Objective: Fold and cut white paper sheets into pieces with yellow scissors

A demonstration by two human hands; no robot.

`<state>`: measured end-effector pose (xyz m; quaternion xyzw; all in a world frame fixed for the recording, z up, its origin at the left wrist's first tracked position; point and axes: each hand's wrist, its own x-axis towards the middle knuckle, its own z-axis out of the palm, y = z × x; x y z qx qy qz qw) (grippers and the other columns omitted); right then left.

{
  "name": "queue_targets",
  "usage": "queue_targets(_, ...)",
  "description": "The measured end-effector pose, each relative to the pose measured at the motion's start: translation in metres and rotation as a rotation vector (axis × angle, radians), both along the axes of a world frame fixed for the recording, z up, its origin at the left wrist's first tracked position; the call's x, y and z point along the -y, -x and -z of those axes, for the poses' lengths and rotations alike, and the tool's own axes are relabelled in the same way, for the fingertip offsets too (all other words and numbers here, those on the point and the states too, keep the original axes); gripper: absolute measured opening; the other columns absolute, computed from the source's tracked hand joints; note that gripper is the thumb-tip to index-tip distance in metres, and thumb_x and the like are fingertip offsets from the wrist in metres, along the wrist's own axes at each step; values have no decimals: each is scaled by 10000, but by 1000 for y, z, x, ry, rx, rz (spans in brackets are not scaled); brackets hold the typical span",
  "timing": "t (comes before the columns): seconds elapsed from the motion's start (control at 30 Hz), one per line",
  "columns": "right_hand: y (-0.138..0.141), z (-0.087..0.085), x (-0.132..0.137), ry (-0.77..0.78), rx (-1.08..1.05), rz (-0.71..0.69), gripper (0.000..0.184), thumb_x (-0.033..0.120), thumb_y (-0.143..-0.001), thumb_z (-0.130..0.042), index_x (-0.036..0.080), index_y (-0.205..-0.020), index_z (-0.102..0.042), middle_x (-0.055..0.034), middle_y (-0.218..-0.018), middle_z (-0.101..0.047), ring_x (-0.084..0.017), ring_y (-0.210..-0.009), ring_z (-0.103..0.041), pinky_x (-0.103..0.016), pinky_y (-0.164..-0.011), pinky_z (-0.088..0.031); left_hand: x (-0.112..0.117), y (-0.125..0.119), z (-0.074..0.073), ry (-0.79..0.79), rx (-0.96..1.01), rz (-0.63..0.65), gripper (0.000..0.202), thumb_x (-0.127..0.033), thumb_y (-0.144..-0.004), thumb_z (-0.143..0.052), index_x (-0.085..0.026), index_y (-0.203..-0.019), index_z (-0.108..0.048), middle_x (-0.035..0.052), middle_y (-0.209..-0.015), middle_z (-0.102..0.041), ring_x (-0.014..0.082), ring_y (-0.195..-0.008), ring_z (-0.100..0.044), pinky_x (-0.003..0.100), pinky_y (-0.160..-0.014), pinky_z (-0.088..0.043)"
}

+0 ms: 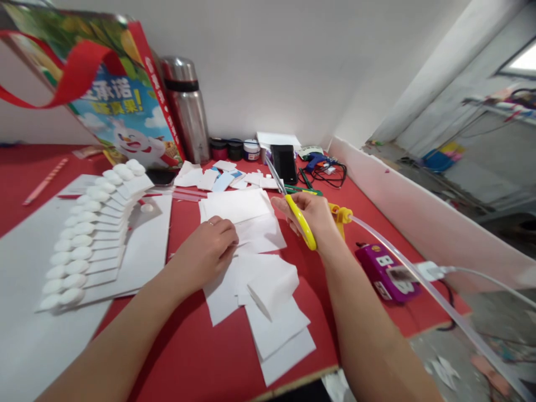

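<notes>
Yellow-handled scissors (pixel 298 216) are gripped in my right hand (pixel 312 215), their metal blades pointing up and away toward the back of the table. My left hand (pixel 211 243) lies on the white paper pieces (pixel 255 226) in the middle, its fingers curled and pressed together at a sheet's edge; the fingertips are partly hidden. More loose white sheets (pixel 278 324) overlap nearer the front edge, one of them bent upward. Left of my left hand, a curved row of white card strips with round white pads (pixel 84 240) rests on a grey-white board (pixel 146 240).
Small paper scraps (pixel 226 176), paint jars (pixel 251 149), a black phone (pixel 285 163) and a steel flask (pixel 190 111) stand or lie behind. A yellow tool (pixel 344 215) with a long clear rod and a purple power strip (pixel 387 273) are at right. A colourful bag (pixel 125 106) stands back left.
</notes>
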<state>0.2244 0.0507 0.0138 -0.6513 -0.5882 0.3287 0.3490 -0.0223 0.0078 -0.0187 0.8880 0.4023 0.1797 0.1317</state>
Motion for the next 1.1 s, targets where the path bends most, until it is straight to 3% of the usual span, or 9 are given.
queue_targets(0.1,1,1,1,-4,-5,33,602,766,-624,-749,191,-786,-670,8,-518,-554,-134,-433,-455,-274,-428,-317,0,-1,-2,13,86,-62,186,-152,-936,-476,-161,-844,-638,113,-913,-651,261,-890,-568,399,-816,-460)
queue_targets(0.27,-2,3,1,-90,143,77,561,713,-677,-737,174,-833,-723,-13,-607,-601,-151,-529,-496,-274,-499,-339,3,6,-14,198,580,-431,130,-333,-890,-667,-209,-901,-707,40,-899,-708,178,-741,-578,274,-694,-427)
queue_targets(0.37,-5,4,-1,-93,253,71,529,673,-708,-728,175,-884,-752,-41,-702,-666,-179,-614,-555,-282,-551,-366,1,12,-19,313,768,-534,206,-402,-809,-766,-210,-885,-757,32,-875,-727,166,-720,-574,245,-659,-412)
queue_targets(0.5,-7,6,-2,-73,307,62,487,616,-739,-713,173,-934,-762,-61,-761,-713,-209,-672,-608,-293,-585,-391,-1,14,-19,443,717,-476,214,-402,-778,-797,-192,-774,-751,23,-779,-705,147,-667,-546,228,-624,-400)
queue_targets(0.6,-5,6,-1,-72,367,49,372,490,-786,-693,165,-950,-767,-85,-822,-746,-232,-734,-653,-302,-627,-420,0,12,-17,536,709,-405,200,-379,-795,-788,-185,-780,-741,27,-797,-708,142,-690,-576,220,-648,-434)
queue_targets(0.73,1,6,3,-100,492,7,290,312,-815,-639,159,-1029,-761,-104,-898,-771,-271,-849,-699,-321,-706,-441,-1,10,-19,625,1104,-482,176,-305,-740,-833,-191,-778,-705,10,-843,-717,115,-699,-598,187,-629,-460)
queue_targets(0.87,7,5,6,-63,575,-17,359,319,-827,-656,167,-1144,-730,-105,-974,-780,-309,-941,-712,-332,-736,-448,-7,15,-23,753,1492,-529,165,-194,-674,-839,-184,-752,-694,-27,-720,-681,92,-638,-604,179,-629,-512)
queue_targets(1.0,10,6,6,-42,572,-32,408,357,-853,-669,170,-1215,-696,-110,-1025,-781,-319,-993,-714,-334,-769,-464,-11,22,-27,841,1680,-521,107,-135,-708,-781,-165,-794,-724,7,-790,-740,130,-740,-674,222,-719,-582)
queue_targets(1.1,13,10,6,-49,597,-60,440,285,-878,-638,145,-1295,-646,-134,-1099,-771,-317,-1036,-708,-337,-808,-473,-9,23,-32,820,1747,-543,146,-185,-789,-725,-187,-933,-745,39,-916,-788,223,-874,-725,329,-760,-628)
